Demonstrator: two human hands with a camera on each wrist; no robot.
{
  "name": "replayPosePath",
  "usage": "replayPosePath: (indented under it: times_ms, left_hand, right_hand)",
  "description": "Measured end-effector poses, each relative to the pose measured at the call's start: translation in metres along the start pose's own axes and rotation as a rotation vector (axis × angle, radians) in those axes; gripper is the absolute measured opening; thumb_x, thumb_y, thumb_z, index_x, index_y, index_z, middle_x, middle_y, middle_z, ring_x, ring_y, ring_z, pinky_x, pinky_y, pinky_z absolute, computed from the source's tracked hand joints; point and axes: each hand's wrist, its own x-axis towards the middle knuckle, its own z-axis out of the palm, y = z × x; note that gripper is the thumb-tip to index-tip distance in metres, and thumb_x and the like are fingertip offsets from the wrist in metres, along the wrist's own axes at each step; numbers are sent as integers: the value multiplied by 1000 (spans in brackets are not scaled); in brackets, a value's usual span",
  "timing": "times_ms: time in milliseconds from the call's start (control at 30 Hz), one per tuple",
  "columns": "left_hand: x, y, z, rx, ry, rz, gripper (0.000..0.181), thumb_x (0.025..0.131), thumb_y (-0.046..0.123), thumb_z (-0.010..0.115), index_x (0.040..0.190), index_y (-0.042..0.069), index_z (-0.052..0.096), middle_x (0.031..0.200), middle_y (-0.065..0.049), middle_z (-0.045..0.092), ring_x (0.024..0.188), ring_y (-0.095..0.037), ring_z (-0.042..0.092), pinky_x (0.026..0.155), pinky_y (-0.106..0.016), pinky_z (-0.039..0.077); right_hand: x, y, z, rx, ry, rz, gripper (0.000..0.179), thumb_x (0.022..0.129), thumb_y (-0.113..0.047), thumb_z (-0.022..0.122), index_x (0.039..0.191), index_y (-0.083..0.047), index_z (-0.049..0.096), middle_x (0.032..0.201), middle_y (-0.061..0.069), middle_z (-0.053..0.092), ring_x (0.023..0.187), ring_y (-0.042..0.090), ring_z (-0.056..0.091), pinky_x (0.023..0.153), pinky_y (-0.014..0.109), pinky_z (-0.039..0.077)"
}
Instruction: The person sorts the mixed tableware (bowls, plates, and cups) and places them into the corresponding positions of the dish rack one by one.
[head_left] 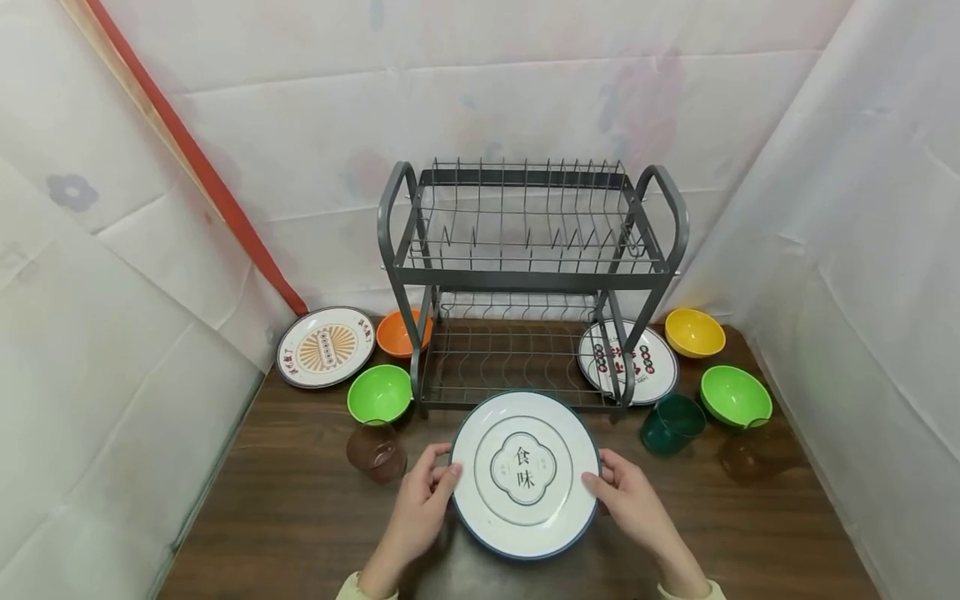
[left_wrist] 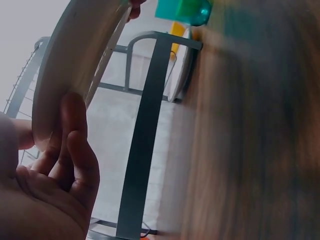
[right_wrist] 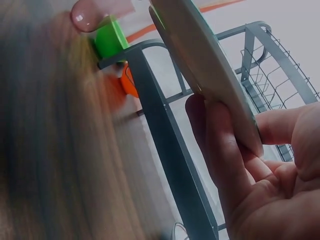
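a: where've we got the big plate right now?

b: lower middle of the head view. our white plate (head_left: 525,525) has a dark blue rim, and we can see its face, with two big characters inside a four-lobed outline.

a: and how are we gripping it?

b: both sides. our left hand (head_left: 422,507) pinches the left edge and our right hand (head_left: 636,504) the right one, thumbs on the face, fingers tucked behind. both grips are narrow, just the plate's thickness, and the wrist views show it up off the wooden table (head_left: 285,508).

a: what's around it?

b: grey dish rack (head_left: 525,279) dead center, two tiers. the plate overlaps its bottom front from up here, but we can't tell if they touch. left of the rack we've got a sunburst plate (head_left: 326,347), an orange bowl (head_left: 396,335), a lime bowl (head_left: 380,394) and a brownish glass (head_left: 377,454).

a: and on the right?

b: a red-lettered plate (head_left: 654,375) partly behind the rack's leg, then a yellow bowl (head_left: 695,333), a bright green bowl (head_left: 735,396), a teal cup (head_left: 672,425) and an amber glass (head_left: 745,458).
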Motion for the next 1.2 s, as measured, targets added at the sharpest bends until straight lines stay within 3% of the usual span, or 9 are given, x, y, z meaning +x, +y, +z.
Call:
replayPosePath:
  times_ms: [333,567,767,933,1067,1200]
  left_hand:
    - [6,-2,3,7,5,24,28,102,17,59,127,4,55,75,2,68,62,-8,53,60,-24,42]
    - [9,1,0,62,-42,50,30,102,18,59,129,6,55,75,4,69,60,-9,54,59,-24,43]
    - [12,1,-2,85,-101,45,35,102,19,59,132,4,51,77,1,69,59,-9,56,57,-24,46]
    - [15,0,-3,77,-123,37,38,102,20,58,135,3,48,82,-1,72,62,-16,63,59,-25,50]
    - [17,-1,-5,105,-99,55,36,101,17,61,133,3,51,80,-1,72,60,-22,64,58,-27,51]
    - [19,-2,-5,62,-58,62,33,98,13,64,129,5,53,79,-2,73,59,-22,65,58,-29,54]
  right_hand:
    - [3,-3,-7,0,-37,18,51,97,-15,66,136,11,45,96,13,72,73,26,68,64,37,57]
    - [1,-16,-14,-104,10,-23,35,96,-14,68,123,6,59,90,10,73,73,22,66,66,39,58]
    - [4,-31,-21,-182,28,-92,33,96,-12,67,125,4,60,92,8,73,75,21,68,69,36,59]
    - [6,-43,-24,-290,54,-159,32,95,-10,68,125,1,63,90,4,73,71,17,65,62,30,55]
    - [9,-54,-25,-383,30,-241,24,95,-11,69,116,-2,66,86,1,72,68,15,62,55,26,50]
    - [13,-67,-27,-459,0,-326,12,94,-13,70,103,-8,66,86,-1,71,70,12,63,57,24,51]
